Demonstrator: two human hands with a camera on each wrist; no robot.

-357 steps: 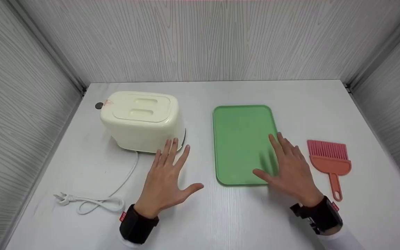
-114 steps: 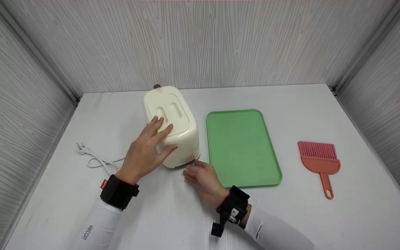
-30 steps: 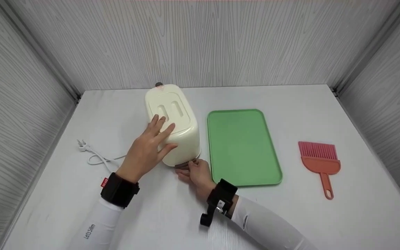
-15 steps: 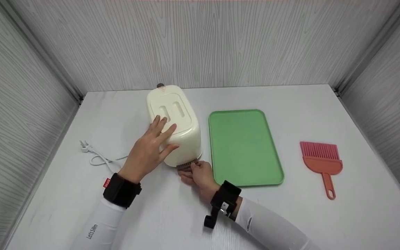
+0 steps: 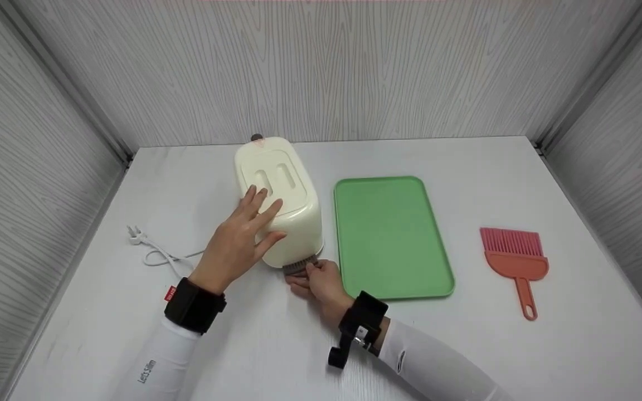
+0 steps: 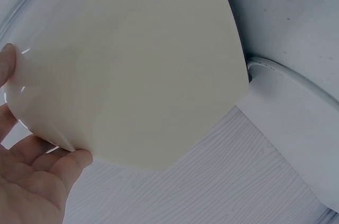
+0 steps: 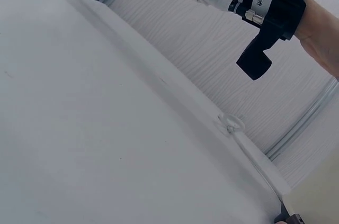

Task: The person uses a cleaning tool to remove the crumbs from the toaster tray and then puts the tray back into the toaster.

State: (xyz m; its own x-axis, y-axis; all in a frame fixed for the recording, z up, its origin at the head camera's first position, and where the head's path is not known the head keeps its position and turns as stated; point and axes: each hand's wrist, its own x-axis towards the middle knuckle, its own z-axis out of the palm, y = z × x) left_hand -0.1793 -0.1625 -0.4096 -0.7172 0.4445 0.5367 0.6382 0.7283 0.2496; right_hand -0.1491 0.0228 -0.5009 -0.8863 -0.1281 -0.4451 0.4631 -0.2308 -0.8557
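1. head view: a cream toaster (image 5: pixel 279 200) stands on the white table (image 5: pixel 298 345), just left of a green tray (image 5: pixel 390 234). the left hand (image 5: pixel 237 242) lies with relaxed fingers over the toaster's near top corner, steadying it. the right hand (image 5: pixel 315 281) pinches a dark crumb tray (image 5: pixel 300 266) at the toaster's base. judged step: drawing the tray out; the next move calls for a level, straight pull. a pink brush (image 5: pixel 516 259) lies well to the right, and a white cord (image 5: pixel 156 253) to the left.
2. left wrist view: fingertips (image 6: pixel 74 159) touch the toaster's cream wall.
3. right wrist view: mostly bare table; the dark tray corner (image 7: pixel 290 218) just shows.
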